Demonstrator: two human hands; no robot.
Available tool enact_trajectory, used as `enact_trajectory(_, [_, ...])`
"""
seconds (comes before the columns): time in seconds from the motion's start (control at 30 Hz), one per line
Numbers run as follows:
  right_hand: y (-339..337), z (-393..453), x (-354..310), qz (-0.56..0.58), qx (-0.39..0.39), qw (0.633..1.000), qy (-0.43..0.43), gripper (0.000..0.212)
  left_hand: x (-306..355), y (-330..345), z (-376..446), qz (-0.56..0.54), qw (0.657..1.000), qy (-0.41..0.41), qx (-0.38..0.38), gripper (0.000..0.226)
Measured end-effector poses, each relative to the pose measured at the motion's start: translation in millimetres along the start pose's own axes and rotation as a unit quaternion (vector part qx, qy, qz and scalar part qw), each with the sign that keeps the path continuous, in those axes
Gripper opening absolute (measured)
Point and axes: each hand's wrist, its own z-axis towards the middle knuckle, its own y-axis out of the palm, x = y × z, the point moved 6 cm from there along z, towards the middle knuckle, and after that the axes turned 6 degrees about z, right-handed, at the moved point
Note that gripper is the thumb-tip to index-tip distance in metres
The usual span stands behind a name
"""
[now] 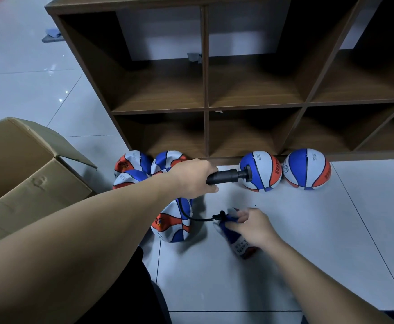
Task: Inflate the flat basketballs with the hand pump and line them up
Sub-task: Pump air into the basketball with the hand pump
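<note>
Left hand (pixel 195 177) wraps around the black hand pump (pixel 228 176), barrel sticking out to its right, held level above the floor (pixel 308 230). Pump hose (pixel 191 215) loops down from under that hand to the flat ball (pixel 234 235) near the right hand (pixel 252 226), which pinches the ball's folded top beside the hose end. Ball lies on the floor below the pump. Two round balls (pixel 307 171) sit side by side against the shelf (pixel 205 108); four limp ones (pixel 133 162) are left of the hands. Cardboard box (pixel 27 174) far left.

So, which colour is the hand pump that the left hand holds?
Black. The hand pump, gripped by the left hand, shows best in the head view.
</note>
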Motion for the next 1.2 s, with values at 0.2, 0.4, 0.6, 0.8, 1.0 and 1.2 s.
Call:
enact_trajectory(0.2, [-42, 4, -28, 0.266, 0.122, 0.956, 0.034, 0.044, 0, -3, 4, -0.005, 1.000, -0.005, 0.005, 0.032])
enact_trajectory(0.4, [-52, -20, -101, 0.307, 0.080, 0.948, -0.034, 0.062, 7, 0, 5, 0.038, 0.999, 0.028, -0.016, 0.026])
enact_trajectory(0.6, [-51, -15, -102, 0.239, 0.127, 0.961, -0.052, 0.059, 13, 1, 6, 0.050, 0.997, 0.052, -0.011, 0.027])
enact_trajectory(0.8, [-55, -9, -87, 0.242, 0.121, 0.962, -0.030, 0.038, 8, 5, 7, 0.066, 0.997, 0.032, -0.014, 0.020])
enact_trajectory(1.0, [-91, -3, -59, 0.241, 0.162, 0.956, 0.036, 0.021, -10, 10, 1, 0.079, 0.995, -0.009, -0.062, 0.031])
enact_trajectory(1.2, [-105, -11, -58, 0.227, 0.197, 0.952, 0.055, 0.013, -8, 9, 1, 0.088, 0.994, -0.016, -0.063, 0.036])
